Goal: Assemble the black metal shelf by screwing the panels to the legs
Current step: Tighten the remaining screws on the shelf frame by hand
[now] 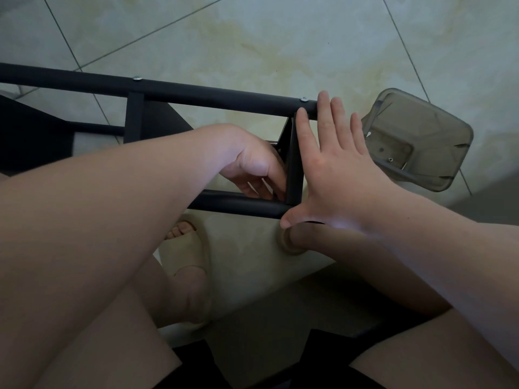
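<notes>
Home, glossy tiled floor [252,46], slippers [188,254]

Beige sandal [188,254] and grey tray [438,119] on tiles [252,37]

Open floor [252,37] beyond far leg [210,94]; grey tray [415,141] just right of panel end [294,164].

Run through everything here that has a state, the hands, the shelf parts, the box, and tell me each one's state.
right hand: open, fingers straight, flat against the end panel.
left hand: fingers at the end panel's inner side; grip cannot be told.
end panel: edge-on between both legs.
upper leg: lying sideways, two screw heads showing.
lower leg: lying sideways.
plastic box: open-topped on the floor, small bits inside.
</notes>
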